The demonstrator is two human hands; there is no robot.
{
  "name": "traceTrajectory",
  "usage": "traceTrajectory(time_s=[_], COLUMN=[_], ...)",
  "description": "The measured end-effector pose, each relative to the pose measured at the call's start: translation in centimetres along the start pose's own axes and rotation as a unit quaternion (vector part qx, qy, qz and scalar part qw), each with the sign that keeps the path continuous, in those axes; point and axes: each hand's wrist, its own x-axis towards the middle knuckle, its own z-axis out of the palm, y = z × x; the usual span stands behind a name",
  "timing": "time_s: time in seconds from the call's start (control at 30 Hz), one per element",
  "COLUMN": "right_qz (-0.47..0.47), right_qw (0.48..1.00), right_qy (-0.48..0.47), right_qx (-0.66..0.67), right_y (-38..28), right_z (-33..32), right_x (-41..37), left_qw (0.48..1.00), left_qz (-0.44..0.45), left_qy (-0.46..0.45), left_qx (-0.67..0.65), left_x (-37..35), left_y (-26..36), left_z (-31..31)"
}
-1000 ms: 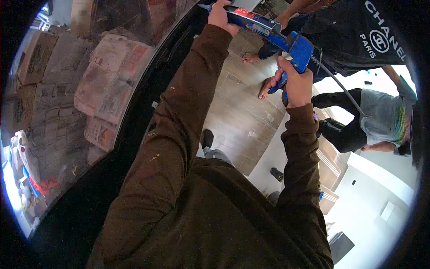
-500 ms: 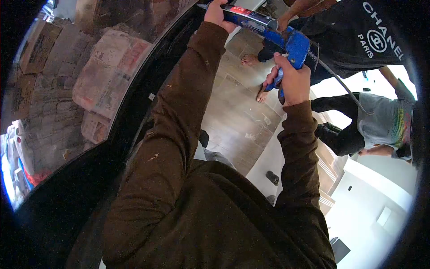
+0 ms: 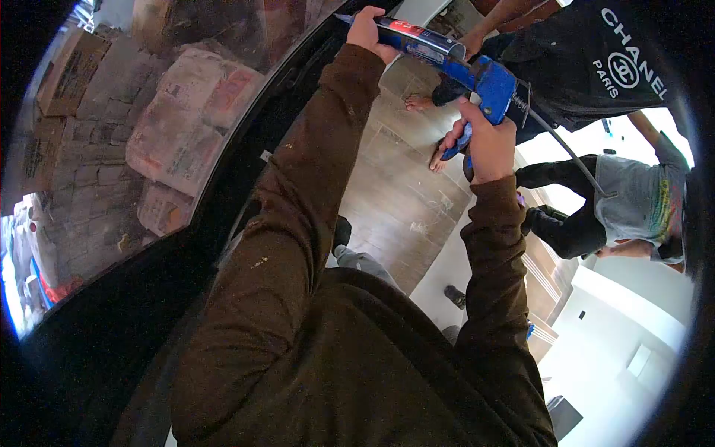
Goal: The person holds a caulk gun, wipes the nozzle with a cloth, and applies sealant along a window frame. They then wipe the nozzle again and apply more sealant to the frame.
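A blue caulking gun (image 3: 495, 88) with a dark sealant cartridge (image 3: 421, 39) in it lies across the top of the view. My left hand (image 3: 366, 33) is closed round the front of the cartridge. Its nozzle (image 3: 343, 17) points left, close to the black frame (image 3: 302, 100) of a glass pane. My right hand (image 3: 488, 140) wraps round the gun's handle, with fingers on the blue trigger (image 3: 456, 143). From the gun's back a long metal rod (image 3: 570, 151) sticks out.
Behind the glass are stacked pinkish packages (image 3: 182, 119) and a cardboard box (image 3: 73, 73). At the upper right stands a person in a black printed shirt (image 3: 581, 67), close to the gun. Another person in a grey shirt (image 3: 633, 197) is farther back. Below is a tiled floor (image 3: 395, 201).
The gun and both hands sit slightly lower and to the right in the view. The glass frame has shifted right too. Both hands keep their grip.
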Motion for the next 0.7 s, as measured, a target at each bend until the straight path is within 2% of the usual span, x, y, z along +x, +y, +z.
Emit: traceTrajectory(time_s=[0.1,0.2,0.4,0.5,0.6,0.7], right_qz=[-0.006,-0.017,-0.015,-0.013,-0.004,-0.003], right_qw=[1.000,1.000,1.000,1.000,1.000,1.000], right_qy=[0.007,0.020,0.011,0.012,0.018,0.008], right_qx=[-0.001,0.007,0.017,0.017,0.004,-0.005], right_y=[0.1,0.0,0.0,0.4,0.6,0.3], right_z=[0.5,1.2,2.0,2.2,2.4,2.4], right_x=[-0.7,-1.6,-3.1,-3.5,-3.8,-4.3], left_qw=[0.999,0.984,0.992,0.980,0.987,0.988], left_qz=[0.019,0.085,0.026,0.093,0.048,0.046], left_qy=[0.048,-0.022,-0.035,-0.005,-0.015,-0.014], left_qx=[0.014,0.154,0.116,0.176,0.153,0.144], left_x=[0.5,-0.6,-2.3,-4.1,-4.5,-4.7], left_y=[0.1,-0.2,0.4,0.1,0.6,0.5], left_z=[-0.6,-0.8,-0.8,-0.3,-0.4,-0.7])
